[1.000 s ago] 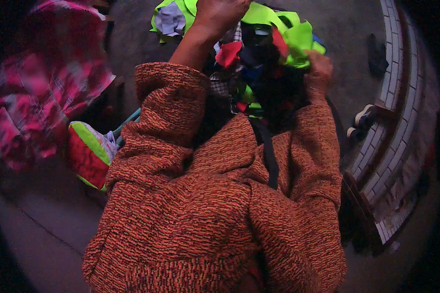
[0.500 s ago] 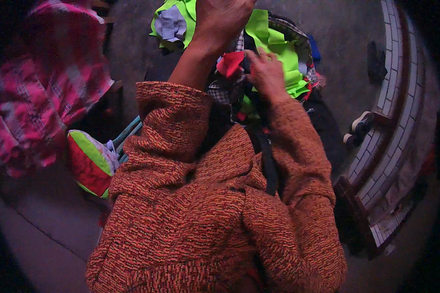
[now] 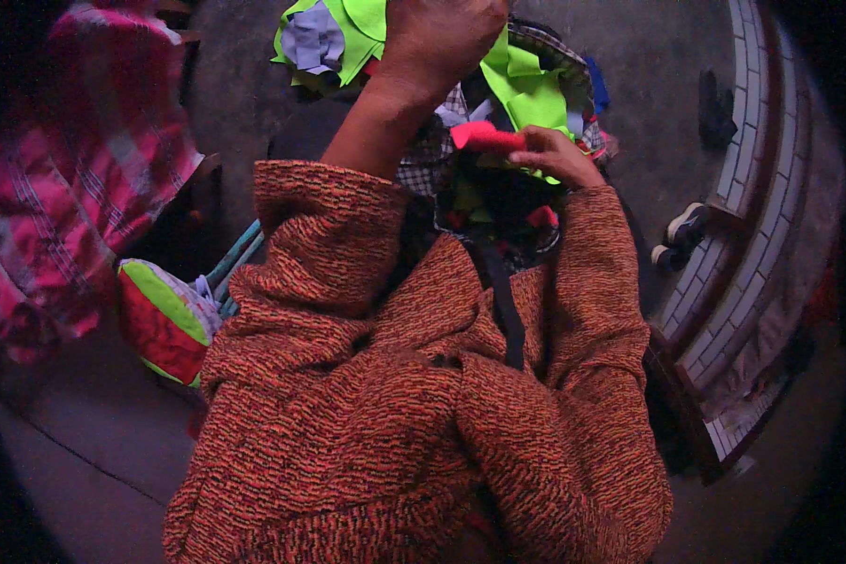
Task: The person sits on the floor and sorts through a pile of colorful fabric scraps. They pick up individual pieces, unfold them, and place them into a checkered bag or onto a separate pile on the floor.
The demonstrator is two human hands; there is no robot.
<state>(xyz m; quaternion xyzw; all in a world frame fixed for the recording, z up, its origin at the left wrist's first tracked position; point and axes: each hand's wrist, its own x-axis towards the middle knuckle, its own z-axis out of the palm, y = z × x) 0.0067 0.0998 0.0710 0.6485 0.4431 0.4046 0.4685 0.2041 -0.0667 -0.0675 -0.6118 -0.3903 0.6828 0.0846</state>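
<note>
Grip of the right hand (image 3: 556, 156): thumb and fingers pinch one end of a red scrap (image 3: 484, 137), whose other end juts leftward over the dark part of the heap. Held at that end only, it could slip or fold if the pinch slackened. Checked cloth (image 3: 421, 174) lies close under the left wrist, so a low sweep of that arm might drag it askew. Beyond, the left hand (image 3: 446, 38) is curled; I cannot tell whether it holds anything. Green cloth (image 3: 526, 85) lies loosely folded past the right hand and could shift if knocked. Farther out at left, a grey scrap (image 3: 312, 39) rests on green pieces (image 3: 362, 28); a bump from the left arm might spill it onto the floor (image 3: 644, 56).
</note>
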